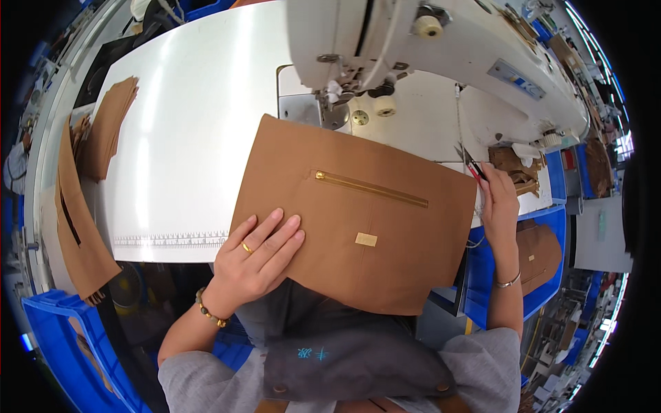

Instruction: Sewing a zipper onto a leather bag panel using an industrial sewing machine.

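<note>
A brown bag panel (351, 251) lies at the table's front edge, overhanging my lap. It has a gold-toothed zipper (372, 190) and a small gold label (365, 239). My left hand (258, 255) lies flat on the panel's left part, fingers stretched out. Beside the panel's right edge, my right hand (500, 199) is closed round small thread snips (474, 167) with red and black handles. Their blades point away from me. Just behind the panel stands the white sewing machine (441, 55), its needle area above a metal plate (299, 109).
Brown pieces (110, 131) are stacked on the left of the white table (179, 151), and a slit piece (77, 220) hangs at its edge. Blue bins (58, 303) stand low on both sides. Brown scraps (513, 165) lie right of the machine.
</note>
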A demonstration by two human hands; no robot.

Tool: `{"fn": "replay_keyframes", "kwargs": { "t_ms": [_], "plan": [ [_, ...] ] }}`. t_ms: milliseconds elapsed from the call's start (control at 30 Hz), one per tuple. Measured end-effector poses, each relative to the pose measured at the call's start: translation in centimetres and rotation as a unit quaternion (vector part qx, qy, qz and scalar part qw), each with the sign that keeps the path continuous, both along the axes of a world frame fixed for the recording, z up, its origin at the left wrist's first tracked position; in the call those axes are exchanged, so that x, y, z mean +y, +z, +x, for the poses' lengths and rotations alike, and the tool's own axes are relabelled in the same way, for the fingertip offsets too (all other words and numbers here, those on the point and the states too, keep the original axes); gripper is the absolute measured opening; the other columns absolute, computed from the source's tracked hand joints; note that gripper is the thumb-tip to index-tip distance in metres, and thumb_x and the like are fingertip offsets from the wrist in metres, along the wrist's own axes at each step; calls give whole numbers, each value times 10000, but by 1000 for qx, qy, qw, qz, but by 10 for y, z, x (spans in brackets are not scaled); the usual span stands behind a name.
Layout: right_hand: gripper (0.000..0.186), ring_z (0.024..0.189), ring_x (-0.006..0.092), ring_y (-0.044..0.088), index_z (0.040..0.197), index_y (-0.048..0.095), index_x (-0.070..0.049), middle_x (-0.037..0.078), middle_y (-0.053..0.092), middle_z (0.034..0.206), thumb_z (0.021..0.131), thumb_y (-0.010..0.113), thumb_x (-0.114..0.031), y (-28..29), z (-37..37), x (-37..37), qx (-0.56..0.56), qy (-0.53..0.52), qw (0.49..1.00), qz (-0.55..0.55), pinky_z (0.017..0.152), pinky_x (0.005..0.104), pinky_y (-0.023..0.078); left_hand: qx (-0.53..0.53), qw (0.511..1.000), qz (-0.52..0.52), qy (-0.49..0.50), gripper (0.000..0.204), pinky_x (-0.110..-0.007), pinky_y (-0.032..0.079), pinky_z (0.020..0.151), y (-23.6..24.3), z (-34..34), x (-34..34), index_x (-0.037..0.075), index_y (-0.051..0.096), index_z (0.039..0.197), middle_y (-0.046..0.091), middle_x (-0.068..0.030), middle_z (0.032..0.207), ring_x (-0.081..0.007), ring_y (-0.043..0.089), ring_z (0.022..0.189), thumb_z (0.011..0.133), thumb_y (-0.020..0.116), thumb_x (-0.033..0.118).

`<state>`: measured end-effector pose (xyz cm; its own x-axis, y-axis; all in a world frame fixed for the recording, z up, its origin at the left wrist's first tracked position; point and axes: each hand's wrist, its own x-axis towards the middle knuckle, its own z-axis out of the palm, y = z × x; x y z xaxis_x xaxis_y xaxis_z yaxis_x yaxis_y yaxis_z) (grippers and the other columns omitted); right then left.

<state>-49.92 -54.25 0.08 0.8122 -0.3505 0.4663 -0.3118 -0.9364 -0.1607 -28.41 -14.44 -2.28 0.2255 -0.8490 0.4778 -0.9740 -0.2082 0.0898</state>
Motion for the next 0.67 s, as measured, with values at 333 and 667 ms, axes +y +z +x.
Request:
{"fn": "replay_keyframes", "kwargs": {
  "t_ms": [333, 667],
  "plan": [
    [143, 752, 158, 491, 1042, 598, 31, 80, 526, 813, 1002, 684, -76, 20, -37, -23, 126, -117, 957, 233, 696, 290, 441, -26, 999, -24, 7, 291, -382, 530, 1064, -5, 0, 0, 157, 789, 1191, 750, -13, 1332, -216, 697, 1269, 923, 677, 183],
    [350, 1060, 192, 622, 1395, 556, -28, 111, 639, 1221, 1110, 567, -231, 31, 17, 32, 53, -1, 948, 313, 951, 325, 489, -44, 998, -39, 2, 319, -379, 548, 1040, -7, 2, -1, 150, 801, 1176, 775, -33, 1282, -234, 709, 1253, 868, 725, 179]
  ]
}}
